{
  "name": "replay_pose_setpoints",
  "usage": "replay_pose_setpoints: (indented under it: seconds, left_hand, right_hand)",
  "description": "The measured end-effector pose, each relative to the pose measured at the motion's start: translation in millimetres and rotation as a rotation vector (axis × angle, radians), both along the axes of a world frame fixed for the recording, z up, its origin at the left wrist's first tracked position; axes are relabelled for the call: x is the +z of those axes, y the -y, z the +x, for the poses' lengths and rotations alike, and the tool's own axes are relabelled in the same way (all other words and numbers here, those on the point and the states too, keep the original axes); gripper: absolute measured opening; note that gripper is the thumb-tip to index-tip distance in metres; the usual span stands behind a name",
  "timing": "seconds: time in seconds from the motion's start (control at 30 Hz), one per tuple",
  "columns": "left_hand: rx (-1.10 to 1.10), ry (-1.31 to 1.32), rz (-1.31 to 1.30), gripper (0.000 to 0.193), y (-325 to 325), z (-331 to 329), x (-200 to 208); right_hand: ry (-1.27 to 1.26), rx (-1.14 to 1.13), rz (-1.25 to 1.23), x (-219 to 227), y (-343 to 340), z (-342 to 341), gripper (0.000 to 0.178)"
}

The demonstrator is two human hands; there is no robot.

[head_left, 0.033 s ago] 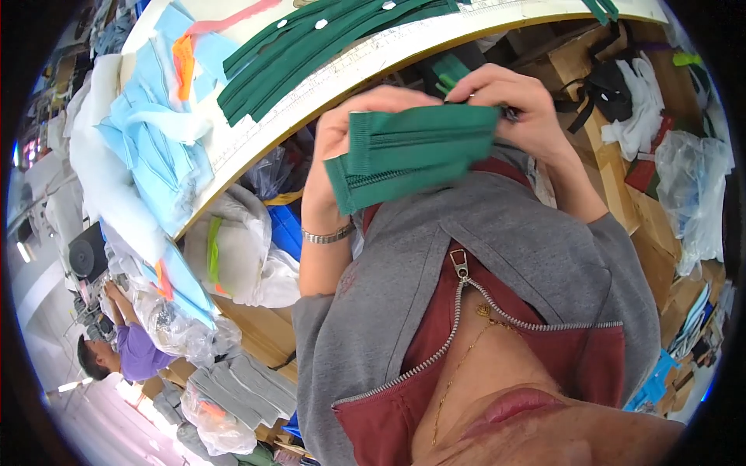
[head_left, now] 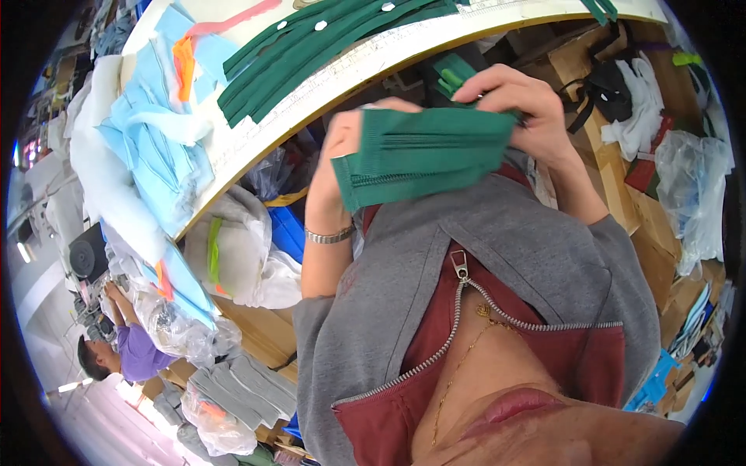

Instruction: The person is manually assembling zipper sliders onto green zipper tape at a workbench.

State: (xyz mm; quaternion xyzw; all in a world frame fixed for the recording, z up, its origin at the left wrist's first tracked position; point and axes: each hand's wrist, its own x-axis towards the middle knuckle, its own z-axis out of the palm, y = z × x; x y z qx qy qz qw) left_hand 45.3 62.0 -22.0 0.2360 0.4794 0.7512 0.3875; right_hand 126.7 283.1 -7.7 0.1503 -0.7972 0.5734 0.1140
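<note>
My left hand (head_left: 332, 147), with a metal band at its wrist, is closed on a green zipper piece (head_left: 427, 140), gripping its left end from behind. The piece is folded, so two zipper rows lie one above the other, facing up in front of my body. My right hand (head_left: 532, 109) has its fingers bent at the right end of the piece. Something small and dark shows under those fingers, too hidden to name. Beside the right fingertips is a bright green strip-like thing (head_left: 451, 80); whether it belongs to the zipper piece I cannot tell.
On the white table (head_left: 256, 147), with ruler marks along its curved edge, lie several long green zipper strips (head_left: 311, 58) and light blue fabric pieces (head_left: 151, 116). Cardboard boxes (head_left: 649, 256), white gloves (head_left: 637, 101) and clear plastic bags (head_left: 688, 186) lie right. A co-worker (head_left: 132, 353) is far left.
The green zipper piece has shifted slightly right, its folded layers a little changed. My right hand has moved slightly right, and more of the bright green thing shows.
</note>
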Motion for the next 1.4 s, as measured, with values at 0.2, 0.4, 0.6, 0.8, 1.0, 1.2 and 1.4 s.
replay_pose_setpoints:
  seconds: [0.2, 0.4, 0.6, 0.8, 1.0, 1.2, 1.4]
  left_hand:
    - [-0.029, 0.249, 0.020, 0.035, -36, 25, -10]
    - [0.203, 0.436, 0.188, 0.034, -44, 11, 10]
    - [0.327, 0.403, 0.096, 0.022, -42, 9, 4]
    - [0.285, 0.346, 0.053, 0.018, -50, 20, 11]
    - [0.390, 0.241, -0.020, 0.017, -45, 24, 2]
    - [0.433, 0.186, 0.041, 0.013, -35, 11, -1]
    - [0.361, 0.112, -0.165, 0.019, -35, 6, 10]
  right_hand:
    - [-0.056, 0.181, -0.085, 16, 5, 11, 0.016]
    - [0.110, 0.249, -0.060, 6, 6, 23, 0.018]
    - [0.251, -0.078, -0.309, -5, 8, 23, 0.022]
    - [0.309, -0.222, -0.335, 2, 15, -4, 0.017]
    - [0.438, -0.275, -0.588, 1, 30, -17, 0.016]
    - [0.519, -0.197, -0.518, 3, 22, -13, 0.017]
    - [0.484, -0.192, -0.266, -4, 20, -8, 0.018]
